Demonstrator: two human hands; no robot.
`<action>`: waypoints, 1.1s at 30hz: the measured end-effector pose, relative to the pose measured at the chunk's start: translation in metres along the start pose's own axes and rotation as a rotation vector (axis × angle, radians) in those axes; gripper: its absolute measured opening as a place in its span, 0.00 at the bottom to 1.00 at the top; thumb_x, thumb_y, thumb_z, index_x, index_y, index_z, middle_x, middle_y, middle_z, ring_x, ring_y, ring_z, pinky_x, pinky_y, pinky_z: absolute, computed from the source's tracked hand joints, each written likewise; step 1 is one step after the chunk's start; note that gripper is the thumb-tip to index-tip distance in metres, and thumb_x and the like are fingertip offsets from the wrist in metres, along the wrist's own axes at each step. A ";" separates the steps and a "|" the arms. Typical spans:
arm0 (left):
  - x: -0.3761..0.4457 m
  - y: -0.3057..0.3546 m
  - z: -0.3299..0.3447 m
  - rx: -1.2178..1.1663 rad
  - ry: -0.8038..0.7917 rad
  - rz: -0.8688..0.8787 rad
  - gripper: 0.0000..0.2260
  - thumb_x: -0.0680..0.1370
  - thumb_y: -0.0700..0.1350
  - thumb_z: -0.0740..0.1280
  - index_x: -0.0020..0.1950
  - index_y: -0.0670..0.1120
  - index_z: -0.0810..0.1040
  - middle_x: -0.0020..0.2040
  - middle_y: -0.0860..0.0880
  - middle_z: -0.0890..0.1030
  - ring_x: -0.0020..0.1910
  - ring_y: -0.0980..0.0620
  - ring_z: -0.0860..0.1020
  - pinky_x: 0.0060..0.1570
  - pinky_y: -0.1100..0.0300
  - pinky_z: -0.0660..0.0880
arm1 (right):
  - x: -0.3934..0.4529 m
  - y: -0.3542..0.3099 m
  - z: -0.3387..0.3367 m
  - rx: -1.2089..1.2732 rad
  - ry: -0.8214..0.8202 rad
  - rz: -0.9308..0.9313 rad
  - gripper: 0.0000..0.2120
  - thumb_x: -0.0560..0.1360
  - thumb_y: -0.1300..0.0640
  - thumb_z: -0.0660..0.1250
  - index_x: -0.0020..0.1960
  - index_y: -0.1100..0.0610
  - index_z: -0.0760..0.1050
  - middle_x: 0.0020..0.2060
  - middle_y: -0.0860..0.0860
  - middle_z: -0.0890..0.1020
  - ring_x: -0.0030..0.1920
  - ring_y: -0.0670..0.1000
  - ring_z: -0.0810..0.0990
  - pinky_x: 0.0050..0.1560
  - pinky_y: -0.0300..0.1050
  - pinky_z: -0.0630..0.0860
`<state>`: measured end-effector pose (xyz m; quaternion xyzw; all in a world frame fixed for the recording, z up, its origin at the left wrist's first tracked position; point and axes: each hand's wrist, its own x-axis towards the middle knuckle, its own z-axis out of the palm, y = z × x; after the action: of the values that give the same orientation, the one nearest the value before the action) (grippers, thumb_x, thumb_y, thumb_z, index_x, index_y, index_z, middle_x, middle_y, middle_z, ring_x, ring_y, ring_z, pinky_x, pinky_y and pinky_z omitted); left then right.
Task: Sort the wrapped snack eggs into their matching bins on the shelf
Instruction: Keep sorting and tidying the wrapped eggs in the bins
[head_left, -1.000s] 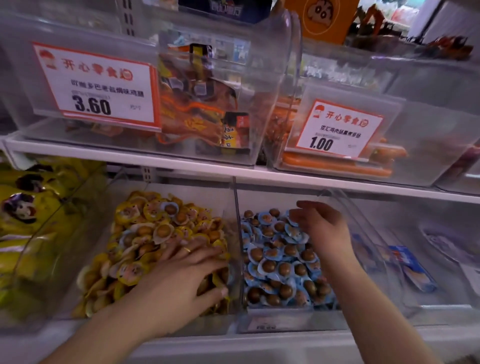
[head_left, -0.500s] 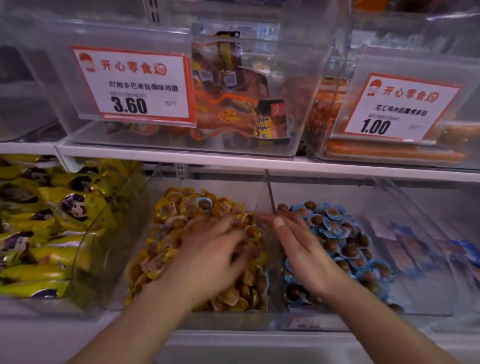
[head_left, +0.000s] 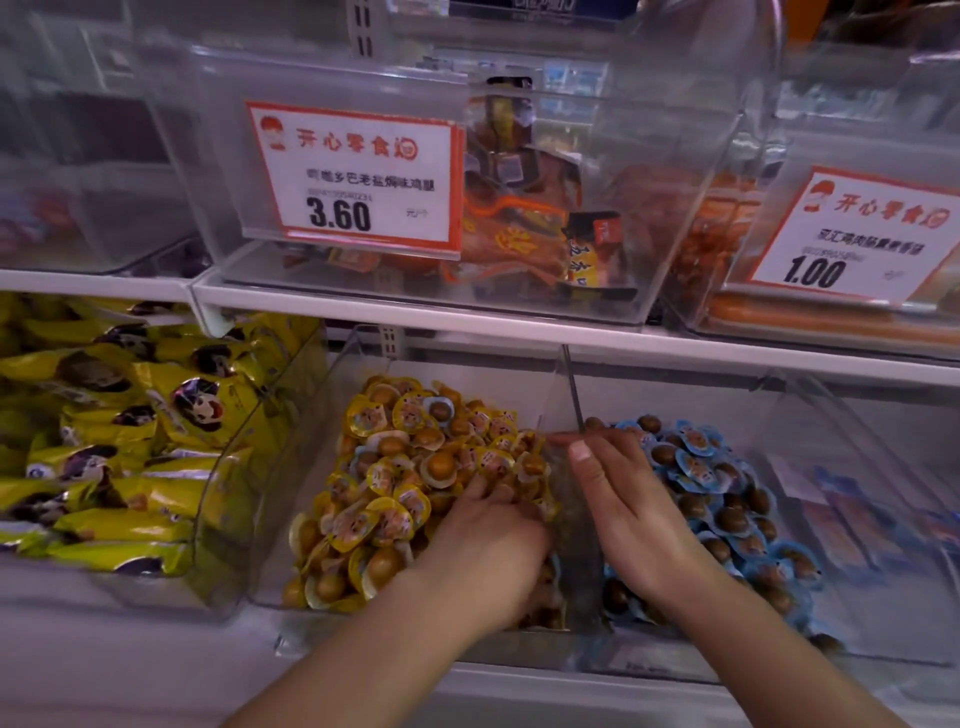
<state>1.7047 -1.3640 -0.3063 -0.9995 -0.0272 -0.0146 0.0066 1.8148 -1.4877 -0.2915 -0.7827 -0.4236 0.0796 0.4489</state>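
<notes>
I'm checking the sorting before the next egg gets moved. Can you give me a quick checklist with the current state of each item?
1. Stray located: ok, a blue-wrapped egg lies at the back of the yellow bin.
2. Blue bin has room: ok.
3. Left hand free: cannot tell, fingers buried in yellow eggs.
4. Right hand free: ok, fingers straight at the divider.
5. Other strays: cannot tell.

Clear glossy plastic bins (head_left: 649, 218); shiny yellow film-wrapped eggs (head_left: 395, 467); shiny blue film-wrapped eggs (head_left: 727, 499); smooth white shelf edge (head_left: 467, 319); matt paper price card (head_left: 358, 176).
</notes>
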 end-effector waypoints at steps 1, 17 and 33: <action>-0.002 0.000 -0.001 0.041 0.056 0.026 0.17 0.75 0.58 0.67 0.57 0.49 0.81 0.59 0.48 0.80 0.63 0.44 0.71 0.68 0.48 0.55 | 0.001 -0.001 0.001 -0.003 0.013 -0.003 0.24 0.79 0.37 0.50 0.63 0.44 0.78 0.59 0.43 0.73 0.61 0.39 0.72 0.63 0.27 0.64; -0.126 -0.081 -0.049 -1.377 0.914 -0.597 0.19 0.68 0.50 0.79 0.54 0.59 0.76 0.47 0.52 0.86 0.42 0.53 0.85 0.42 0.63 0.79 | 0.058 -0.089 0.083 -0.188 -0.148 -0.196 0.08 0.79 0.53 0.65 0.53 0.45 0.81 0.47 0.43 0.85 0.45 0.39 0.79 0.45 0.37 0.72; -0.140 -0.108 -0.057 -1.776 0.927 -0.724 0.09 0.80 0.45 0.64 0.46 0.44 0.82 0.29 0.49 0.79 0.23 0.54 0.72 0.20 0.64 0.65 | 0.118 -0.065 0.072 -0.446 -0.206 0.044 0.08 0.74 0.58 0.66 0.48 0.56 0.84 0.50 0.52 0.85 0.52 0.54 0.82 0.51 0.43 0.76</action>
<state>1.5575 -1.2642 -0.2518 -0.4752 -0.2974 -0.4095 -0.7197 1.8140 -1.3398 -0.2529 -0.8593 -0.4571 0.0732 0.2176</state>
